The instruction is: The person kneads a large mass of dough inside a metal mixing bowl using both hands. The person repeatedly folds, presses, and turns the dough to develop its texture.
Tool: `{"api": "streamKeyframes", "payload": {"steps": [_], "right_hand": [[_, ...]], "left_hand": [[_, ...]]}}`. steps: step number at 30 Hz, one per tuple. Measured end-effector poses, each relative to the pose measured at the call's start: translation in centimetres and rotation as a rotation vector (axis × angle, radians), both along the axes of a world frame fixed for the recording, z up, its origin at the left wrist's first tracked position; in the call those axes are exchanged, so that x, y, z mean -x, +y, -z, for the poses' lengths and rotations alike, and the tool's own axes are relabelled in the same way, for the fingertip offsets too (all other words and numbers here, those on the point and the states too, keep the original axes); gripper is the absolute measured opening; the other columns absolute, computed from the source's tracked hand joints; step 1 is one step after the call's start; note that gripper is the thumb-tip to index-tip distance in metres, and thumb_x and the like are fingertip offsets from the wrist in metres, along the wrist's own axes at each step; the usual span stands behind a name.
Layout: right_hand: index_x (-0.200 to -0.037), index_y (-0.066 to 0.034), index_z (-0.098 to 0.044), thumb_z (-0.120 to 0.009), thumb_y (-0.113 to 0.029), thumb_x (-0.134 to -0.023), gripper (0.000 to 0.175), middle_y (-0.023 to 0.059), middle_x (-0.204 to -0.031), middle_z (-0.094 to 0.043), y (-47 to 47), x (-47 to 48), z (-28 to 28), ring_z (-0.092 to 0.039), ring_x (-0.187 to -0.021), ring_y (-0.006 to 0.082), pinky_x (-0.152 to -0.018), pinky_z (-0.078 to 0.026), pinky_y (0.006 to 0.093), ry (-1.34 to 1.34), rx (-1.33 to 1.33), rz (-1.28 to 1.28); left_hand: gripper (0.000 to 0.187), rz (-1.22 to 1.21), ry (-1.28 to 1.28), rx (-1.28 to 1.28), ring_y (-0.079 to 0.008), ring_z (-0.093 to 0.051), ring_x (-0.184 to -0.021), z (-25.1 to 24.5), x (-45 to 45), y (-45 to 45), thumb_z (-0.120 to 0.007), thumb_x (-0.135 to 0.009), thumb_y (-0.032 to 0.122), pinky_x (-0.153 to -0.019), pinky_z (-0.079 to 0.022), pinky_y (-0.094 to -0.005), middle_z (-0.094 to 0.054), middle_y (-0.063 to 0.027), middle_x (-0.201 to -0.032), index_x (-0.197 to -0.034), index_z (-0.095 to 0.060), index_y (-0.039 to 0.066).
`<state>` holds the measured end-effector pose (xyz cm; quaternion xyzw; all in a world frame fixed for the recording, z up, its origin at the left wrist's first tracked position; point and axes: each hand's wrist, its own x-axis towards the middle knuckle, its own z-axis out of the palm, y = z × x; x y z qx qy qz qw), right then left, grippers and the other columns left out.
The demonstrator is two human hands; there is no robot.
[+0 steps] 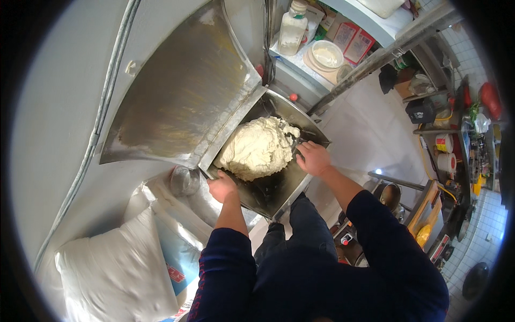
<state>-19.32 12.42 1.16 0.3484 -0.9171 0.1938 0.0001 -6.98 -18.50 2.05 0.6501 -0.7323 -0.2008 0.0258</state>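
A large lump of pale dough (257,149) lies in the open metal tub of a dough mixer (281,211), close to the hinge side. The metal lid (177,92) stands raised against the wall. My left hand (222,187) rests on the tub's near left rim, with its fingertips over the edge. My right hand (314,157) is at the tub's right side, its fingers reaching inside near the ragged right end of the dough, beside a dark part of the mixer. Whether those fingers touch the dough or that part, I cannot tell.
White sacks (116,265) stand at the lower left, near a clear container (184,181). Behind the tub, a shelf (305,68) holds a plastic bottle (292,32), a round tub of white powder (326,55) and packets. Cables run down the left wall. Racks with kitchenware are at the right.
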Motion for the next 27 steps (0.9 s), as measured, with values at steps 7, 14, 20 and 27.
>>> {"api": "streamKeyframes", "payload": {"steps": [7,14,20,27], "right_hand": [[-0.140,-0.0060,-0.063,-0.064,-0.021,-0.098,0.045,0.0200,-0.131,-0.070,-4.4,6.0,5.3,-0.066,-0.123,0.0412,-0.103,-0.054,0.0505,-0.406,0.065,0.319],[-0.144,0.0022,-0.061,-0.050,-0.041,-0.110,0.056,0.0277,-0.138,-0.069,-14.5,11.4,14.9,-0.064,-0.130,0.0448,-0.113,-0.048,0.0520,-0.742,0.013,0.362],[-0.137,-0.0003,-0.071,-0.050,-0.048,-0.106,0.061,0.0252,-0.145,-0.067,-17.7,14.2,16.0,-0.063,-0.136,0.0431,-0.116,-0.049,0.0519,-0.698,-0.387,0.086],[-0.149,-0.0002,-0.063,-0.063,-0.056,-0.095,0.078,0.0237,-0.158,-0.057,-19.3,14.7,13.9,-0.055,-0.147,0.0390,-0.121,-0.045,0.0477,-0.793,-0.561,0.013]], "left_hand": [[0.061,-0.009,0.035,-0.024,-0.0481,-0.076,-0.100,0.5,-0.3,-0.2,-0.073,-0.097,0.043,-0.089,-0.061,-0.0549,-0.078,-0.0306,-0.106,-0.126,-0.066,-0.010],[0.064,0.032,0.064,-0.001,-0.0497,-0.074,-0.103,1.0,-0.7,-0.3,-0.075,-0.096,0.043,-0.092,-0.059,-0.0543,-0.076,-0.0335,-0.109,-0.128,-0.064,-0.012],[0.073,0.063,0.082,0.017,-0.0502,-0.074,-0.106,1.0,-1.1,-0.3,-0.078,-0.095,0.043,-0.095,-0.059,-0.0532,-0.075,-0.0358,-0.112,-0.136,-0.060,-0.016],[0.063,0.033,0.113,-0.056,-0.0493,-0.075,-0.101,0.4,-0.9,-0.3,-0.077,-0.096,0.038,-0.090,-0.060,-0.0552,-0.076,-0.0333,-0.106,-0.132,-0.063,-0.011]]}}
